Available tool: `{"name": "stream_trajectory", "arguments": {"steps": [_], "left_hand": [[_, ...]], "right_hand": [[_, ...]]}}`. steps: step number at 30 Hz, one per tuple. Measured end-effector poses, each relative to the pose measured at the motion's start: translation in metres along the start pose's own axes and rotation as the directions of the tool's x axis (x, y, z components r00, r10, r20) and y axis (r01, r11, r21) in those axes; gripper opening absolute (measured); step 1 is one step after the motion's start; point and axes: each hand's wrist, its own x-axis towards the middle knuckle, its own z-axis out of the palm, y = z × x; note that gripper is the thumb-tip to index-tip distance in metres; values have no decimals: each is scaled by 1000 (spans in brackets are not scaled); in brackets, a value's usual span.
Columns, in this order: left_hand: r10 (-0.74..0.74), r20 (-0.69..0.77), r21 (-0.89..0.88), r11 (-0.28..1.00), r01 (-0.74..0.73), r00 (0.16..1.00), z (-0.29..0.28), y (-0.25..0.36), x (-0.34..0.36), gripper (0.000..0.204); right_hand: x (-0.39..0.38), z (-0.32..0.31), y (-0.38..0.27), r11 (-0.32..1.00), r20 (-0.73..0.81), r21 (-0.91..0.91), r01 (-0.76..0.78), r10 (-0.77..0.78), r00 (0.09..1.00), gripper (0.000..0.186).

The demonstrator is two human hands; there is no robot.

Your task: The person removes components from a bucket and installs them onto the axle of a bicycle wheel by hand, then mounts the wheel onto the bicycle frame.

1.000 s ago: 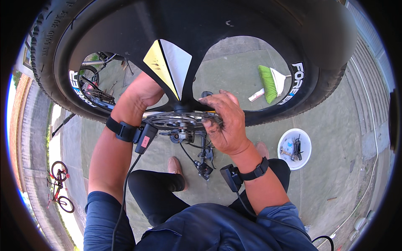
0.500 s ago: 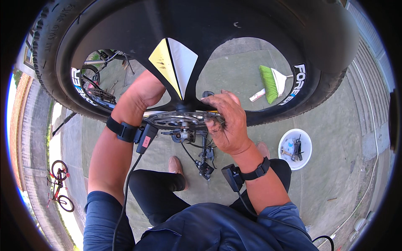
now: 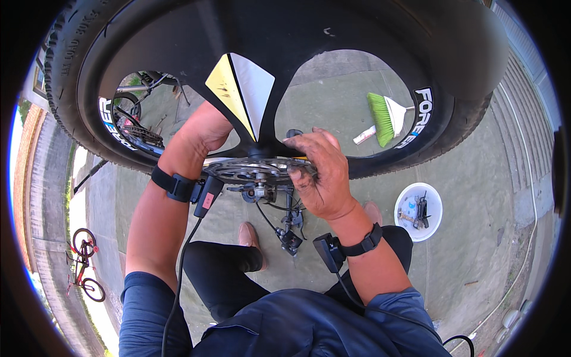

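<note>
A large black bicycle wheel (image 3: 196, 35) with wide solid spokes fills the upper part of the view. One spoke bears a yellow and white diamond panel. At its hub sits a metal sprocket cluster (image 3: 238, 169), with an axle and nut (image 3: 260, 189) sticking out on the near side. My left hand (image 3: 209, 128) reaches through the wheel's left opening; its fingers are hidden behind the spoke. Around the right edge of the sprockets and hub my right hand (image 3: 321, 169) is closed, its fingertips dark with grease. Beneath the hub a rear derailleur (image 3: 290, 241) shows with its cable.
A white bucket (image 3: 399, 229) with metal tools stands on the right. Beyond the wheel's right opening lie a green-bristled broom (image 3: 380, 119) and a white roll-like thing (image 3: 364, 135). Other bicycles stand at left, one red (image 3: 80, 262). Wrist straps with cabled boxes circle both forearms.
The wheel has shifted very slightly, its diamond panel a little to the left and up. Both hands stay in nearly the same places.
</note>
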Motion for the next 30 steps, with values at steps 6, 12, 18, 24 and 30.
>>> {"name": "stream_trajectory", "arguments": {"steps": [6, 12, 18, 24, 30], "left_hand": [[-86, 104, -260, 959, 111, 991, 8, 15, -7, 28], [-36, 5, -28, 999, 36, 999, -2, -3, 2, 30], [-54, 114, -224, 971, 78, 992, 10, 15, -7, 29], [4, -15, -24, 1000, -4, 1000, -5, -2, -1, 32], [-64, 61, -233, 970, 76, 996, 3, 8, -3, 28]], "right_hand": [[0, -1, 1, 1000, 3, -10, 2, -2, 1000, 37], [0, 0, 0, 1000, 5, 0, -11, 11, 1000, 42], [-2, -1, 0, 999, 31, -15, -44, 44, 999, 49], [-2, 0, 1, 999, 23, -9, -40, 40, 999, 49], [-2, 0, 1, 999, 27, -17, -46, 46, 999, 50]]}}
